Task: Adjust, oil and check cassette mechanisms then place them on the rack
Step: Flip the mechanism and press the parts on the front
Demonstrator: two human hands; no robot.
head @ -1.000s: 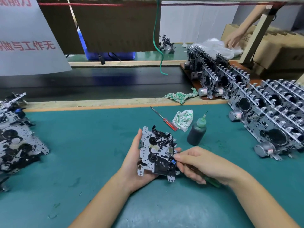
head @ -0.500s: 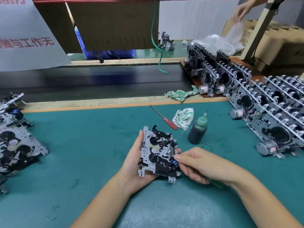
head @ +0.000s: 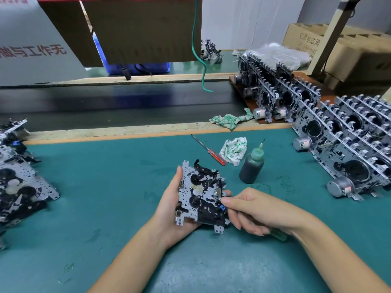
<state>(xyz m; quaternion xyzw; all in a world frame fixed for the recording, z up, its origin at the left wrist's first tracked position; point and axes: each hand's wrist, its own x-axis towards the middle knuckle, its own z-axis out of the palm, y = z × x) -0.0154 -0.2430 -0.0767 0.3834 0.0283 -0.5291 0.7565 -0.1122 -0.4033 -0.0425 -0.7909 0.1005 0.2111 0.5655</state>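
The cassette mechanism (head: 201, 193) is a flat perforated metal plate carrying black plastic gears and one small blue part, cradled in the left hand (head: 169, 210) above the teal surface (head: 105, 208). The right hand (head: 254, 210) pinches a green-handled tool (head: 278, 235), tip on the plate's right edge. A dark oil bottle (head: 251, 166) stands nearby.

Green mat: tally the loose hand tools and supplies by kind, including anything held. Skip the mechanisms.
Screwdrivers: 2, a red-handled screwdriver lying on the mat and a green-handled screwdriver in the right hand
Oil bottle: 1
Patterned rags: 2, one rag by the bottle, another rag on the wooden edge
Total: 5
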